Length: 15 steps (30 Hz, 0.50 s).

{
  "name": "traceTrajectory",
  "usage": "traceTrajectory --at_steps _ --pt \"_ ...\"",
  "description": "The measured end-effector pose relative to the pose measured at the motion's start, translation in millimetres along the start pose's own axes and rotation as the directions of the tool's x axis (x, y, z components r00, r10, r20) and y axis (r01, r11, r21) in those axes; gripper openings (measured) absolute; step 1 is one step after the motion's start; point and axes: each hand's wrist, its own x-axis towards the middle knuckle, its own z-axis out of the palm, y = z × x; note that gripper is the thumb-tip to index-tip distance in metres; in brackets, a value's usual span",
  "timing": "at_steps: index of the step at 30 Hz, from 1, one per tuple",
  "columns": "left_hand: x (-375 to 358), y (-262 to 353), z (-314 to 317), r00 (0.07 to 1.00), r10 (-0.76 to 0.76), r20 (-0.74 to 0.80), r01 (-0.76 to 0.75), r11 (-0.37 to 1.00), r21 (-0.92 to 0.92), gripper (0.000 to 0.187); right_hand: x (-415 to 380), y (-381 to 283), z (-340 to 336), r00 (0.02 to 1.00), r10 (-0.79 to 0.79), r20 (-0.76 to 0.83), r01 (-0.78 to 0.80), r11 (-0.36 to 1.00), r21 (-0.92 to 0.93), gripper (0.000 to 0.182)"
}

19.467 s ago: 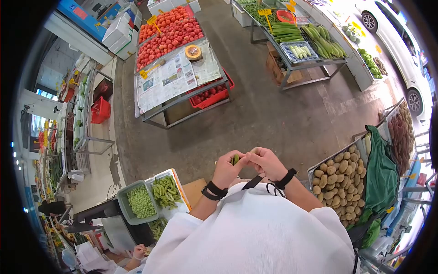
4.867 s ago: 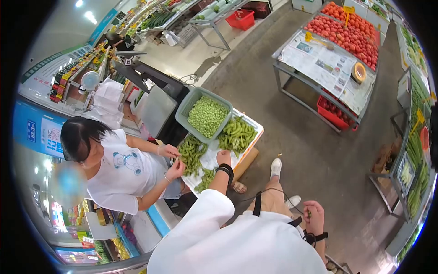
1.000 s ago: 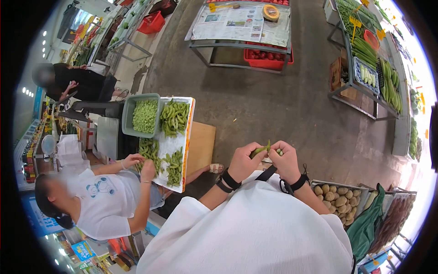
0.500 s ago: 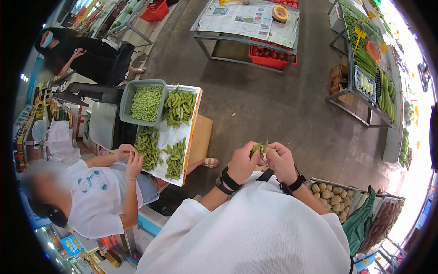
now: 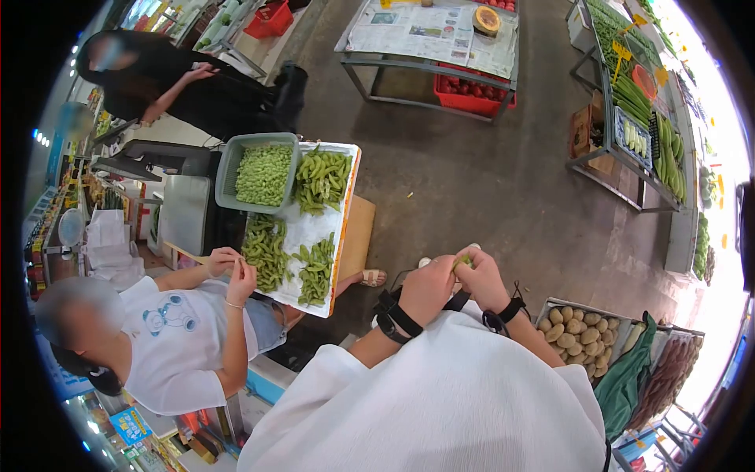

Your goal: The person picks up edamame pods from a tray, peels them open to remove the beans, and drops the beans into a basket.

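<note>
My left hand [image 5: 429, 289] and my right hand [image 5: 482, 281] meet in front of my white shirt, fingers pinched together. Between them a green bean pod [image 5: 465, 261] is partly visible, gripped by the right fingers; the left fingertips press against it and are partly hidden. To the left, a white foam tray [image 5: 292, 219] bears piles of green soybean pods [image 5: 322, 179]. On its far left corner a grey-green plastic tub [image 5: 222, 187] holds shelled green beans [image 5: 264, 173].
A co-worker in a white T-shirt [image 5: 169, 346] works with both hands at the tray's near left. Someone in black [image 5: 197, 94] stands beyond the tub. Potatoes [image 5: 578, 334] sit in a crate at right. A newspaper-covered table [image 5: 409, 35] stands ahead.
My hands have drawn closer together and turned, covering more of the pod. The person in black has moved to the right. The tray appears shifted slightly right as my view moves.
</note>
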Motion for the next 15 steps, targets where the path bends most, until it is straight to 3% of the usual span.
traceTrajectory --at_steps 7,11,15 --pt "-14.3 -11.2 -4.9 0.996 0.084 0.002 -0.084 0.996 -0.029 0.02 -12.3 8.6 14.0 0.995 0.096 -0.041 -0.091 0.989 0.116 0.008" --pt "-26.6 -18.3 -10.5 0.997 0.072 0.038 -0.07 0.997 -0.037 0.02 -14.3 22.1 12.8 0.994 0.106 0.011 -0.103 0.938 0.331 0.01" --pt "-33.3 -31.0 -13.6 0.998 0.063 -0.026 -0.067 0.977 -0.204 0.017 -21.8 23.1 20.0 0.996 0.075 0.043 -0.086 0.92 0.382 0.012"
